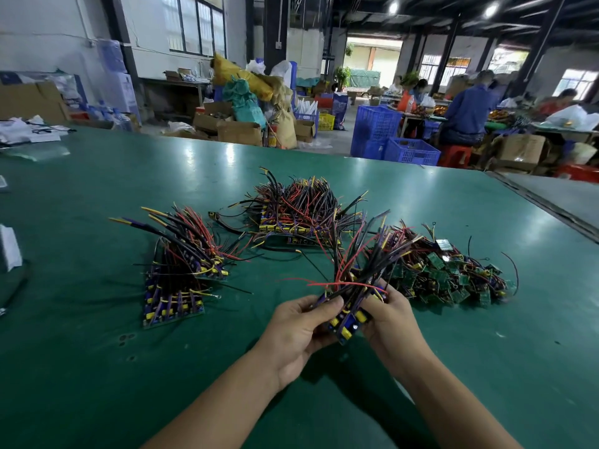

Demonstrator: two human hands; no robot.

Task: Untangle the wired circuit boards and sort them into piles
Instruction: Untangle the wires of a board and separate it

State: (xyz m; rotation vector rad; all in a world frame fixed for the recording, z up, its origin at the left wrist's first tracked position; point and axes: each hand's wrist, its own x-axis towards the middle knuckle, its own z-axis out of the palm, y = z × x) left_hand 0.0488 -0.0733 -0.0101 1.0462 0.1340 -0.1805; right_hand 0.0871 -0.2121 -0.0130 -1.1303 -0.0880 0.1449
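Note:
Between both hands sits a bundle of wired circuit boards (348,320), its black and red wires fanning up and away from me. My left hand (299,332) grips the bundle from the left, and my right hand (390,315) grips it from the right, just above the green table (97,367). A neat stacked pile of boards (176,286) lies to the left. Another stacked pile (291,218) lies at centre back. A loose tangled heap of green boards (450,277) lies to the right, close behind my right hand.
White objects (9,247) sit at the table's left edge, and papers (26,131) at its far left corner. A grey strip (551,202) borders the table on the right. Beyond are cardboard boxes, blue crates (389,137) and seated workers.

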